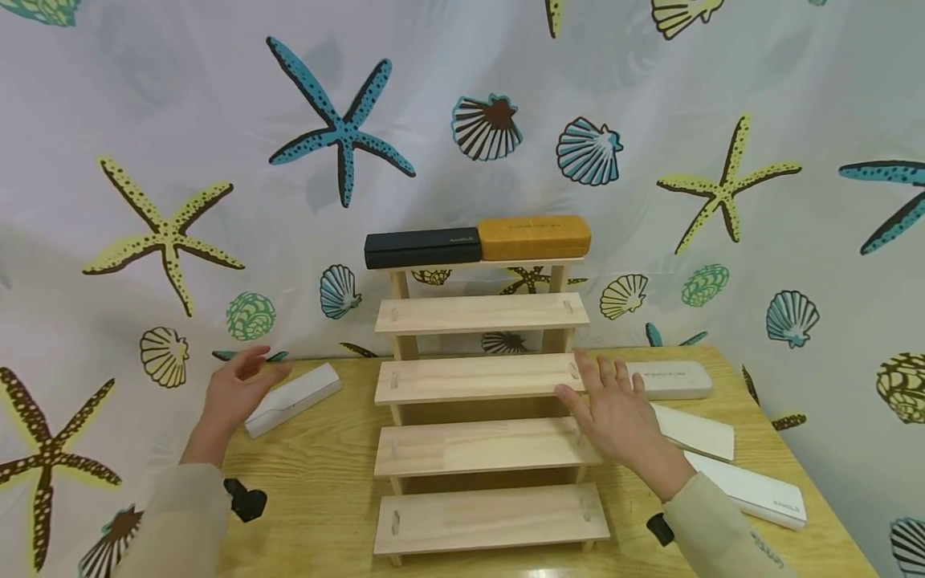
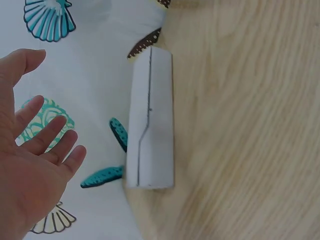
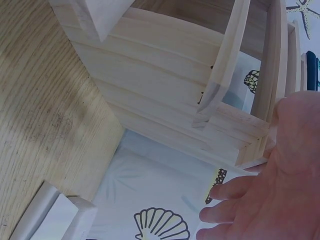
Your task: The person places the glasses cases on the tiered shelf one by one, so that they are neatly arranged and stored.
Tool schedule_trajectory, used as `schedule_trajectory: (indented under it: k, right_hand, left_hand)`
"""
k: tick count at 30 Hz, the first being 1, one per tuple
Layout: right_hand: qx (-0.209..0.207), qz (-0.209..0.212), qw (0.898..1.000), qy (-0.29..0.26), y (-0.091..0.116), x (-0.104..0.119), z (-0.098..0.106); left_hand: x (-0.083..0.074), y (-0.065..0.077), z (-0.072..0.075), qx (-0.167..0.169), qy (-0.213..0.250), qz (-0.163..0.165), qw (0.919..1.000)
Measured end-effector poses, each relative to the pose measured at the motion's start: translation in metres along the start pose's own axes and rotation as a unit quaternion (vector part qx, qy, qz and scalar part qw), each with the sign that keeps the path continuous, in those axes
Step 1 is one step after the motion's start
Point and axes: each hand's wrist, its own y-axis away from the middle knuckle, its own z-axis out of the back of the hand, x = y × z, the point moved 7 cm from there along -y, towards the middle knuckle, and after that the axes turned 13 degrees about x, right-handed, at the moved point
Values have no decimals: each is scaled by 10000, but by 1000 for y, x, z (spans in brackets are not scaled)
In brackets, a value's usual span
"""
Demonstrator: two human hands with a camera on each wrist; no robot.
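A stepped wooden rack stands in the middle of the table, with a dark blue glasses case and an orange glasses case side by side on its top shelf. My right hand, fingers spread and grasping nothing, overlaps the right end of the middle shelves in the head view. The right wrist view has that hand at the rack's side edge. Over on the left, my left hand hovers with relaxed fingers and an empty palm. Close to it lies a white glasses case, its flap seam visible in the left wrist view.
Right of the rack lie a light grey case, a cream case and a white case. The lower shelves are bare wood. A curtain printed with starfish and shells hangs behind and beside the wooden table.
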Motion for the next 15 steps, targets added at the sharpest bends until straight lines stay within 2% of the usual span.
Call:
schedule_trajectory:
  k: [9, 15]
  right_hand:
    - [27, 0, 10000, -16, 0, -1, 0]
    - [18, 11, 10000, 11, 0, -1, 1]
  left_hand:
    - [38, 6, -7, 134, -435, 382, 9982]
    - [61, 10, -9, 232, -460, 702, 9962]
